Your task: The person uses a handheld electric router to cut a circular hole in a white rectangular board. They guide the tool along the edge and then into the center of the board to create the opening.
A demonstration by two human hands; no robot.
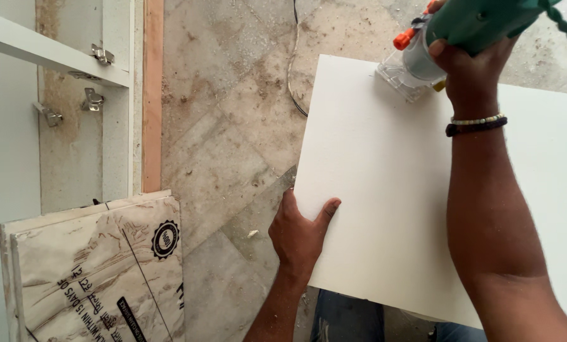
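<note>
We see our left hand (299, 234) gripping the white board's (385, 190) edge while our right hand (467, 60) clenches a trimmer (448, 38) at its far corner; a loosened grip could let the board shift.

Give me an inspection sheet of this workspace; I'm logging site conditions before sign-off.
Surface: dusty mottled stone floor, sawdust scattered.
Job's things: large white flat board; green power trimmer with clear base and orange knob resting near the board's far edge.
Clutter: stacked panels in printed protective film, lower left.
Hands: left hand grips the board's near-left edge; right hand holds the trimmer.
Cables: thin black cord on the floor; green coiled cord from the trimmer.
Surroundings: white cabinet frame with metal hinge plates; upright wooden strip.
</note>
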